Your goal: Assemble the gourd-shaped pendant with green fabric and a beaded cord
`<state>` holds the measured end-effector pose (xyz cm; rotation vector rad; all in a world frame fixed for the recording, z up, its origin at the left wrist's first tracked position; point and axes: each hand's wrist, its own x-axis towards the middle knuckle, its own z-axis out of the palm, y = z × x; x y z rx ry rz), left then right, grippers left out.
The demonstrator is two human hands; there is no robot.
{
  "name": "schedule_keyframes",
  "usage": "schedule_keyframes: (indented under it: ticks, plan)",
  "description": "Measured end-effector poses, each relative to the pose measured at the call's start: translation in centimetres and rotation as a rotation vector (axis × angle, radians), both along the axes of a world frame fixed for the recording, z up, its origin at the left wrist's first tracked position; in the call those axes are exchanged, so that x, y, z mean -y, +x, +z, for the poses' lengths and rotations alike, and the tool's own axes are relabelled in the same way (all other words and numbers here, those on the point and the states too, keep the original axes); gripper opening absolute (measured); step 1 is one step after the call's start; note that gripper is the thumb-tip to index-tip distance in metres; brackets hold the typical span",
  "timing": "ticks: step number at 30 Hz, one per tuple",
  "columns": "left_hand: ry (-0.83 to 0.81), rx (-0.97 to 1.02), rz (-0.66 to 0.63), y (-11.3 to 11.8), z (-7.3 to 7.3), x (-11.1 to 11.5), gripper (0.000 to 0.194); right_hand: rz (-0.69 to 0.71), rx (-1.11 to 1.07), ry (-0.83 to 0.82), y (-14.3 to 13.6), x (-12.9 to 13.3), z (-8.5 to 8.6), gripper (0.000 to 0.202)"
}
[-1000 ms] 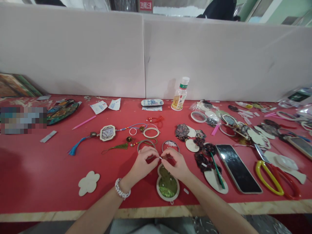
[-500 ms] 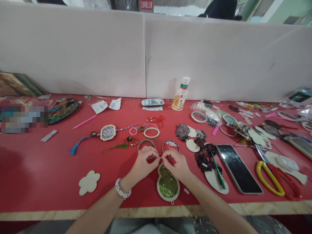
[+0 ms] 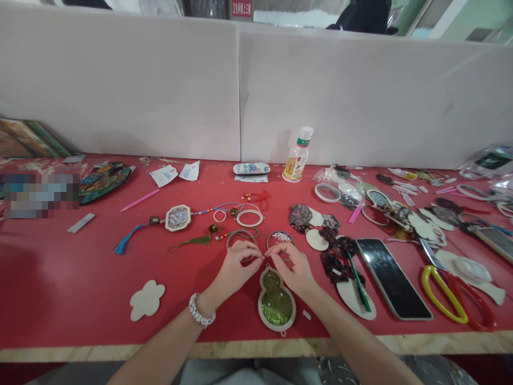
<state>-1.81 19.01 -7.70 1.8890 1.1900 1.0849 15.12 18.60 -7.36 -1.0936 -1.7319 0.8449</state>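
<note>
My left hand (image 3: 239,268) and my right hand (image 3: 295,267) meet fingertip to fingertip above the red table. Each is closed in a pinch; what they hold, if anything, is too small to make out. Just below the fingertips lies a gourd-shaped pendant (image 3: 276,299) with a pale rim, a green filling and small loops at top and bottom. Behind my right hand is a round dish of small white and pink beads (image 3: 281,236), partly covered by the fingers. A round ring (image 3: 229,240) lies partly hidden behind my left hand.
A phone (image 3: 395,278), yellow-and-red-handled scissors (image 3: 444,294) and a green stick (image 3: 358,280) lie to the right. Behind stands a bottle (image 3: 295,158). A blue-tasselled pendant (image 3: 178,218) and a pale flower-shaped piece (image 3: 147,300) lie left. A white partition (image 3: 160,85) closes the back.
My right fingertips have shifted slightly up and away from the gourd pendant, whose top loop now shows. My left hand has barely moved.
</note>
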Motion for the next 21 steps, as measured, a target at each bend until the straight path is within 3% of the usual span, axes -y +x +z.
schedule_keyframes:
  ticks: [21]
  plan:
    - [-0.026, -0.038, -0.027, -0.17, -0.30, -0.17, 0.012, 0.014, -0.023, 0.010, -0.12, 0.19, 0.46, 0.006]
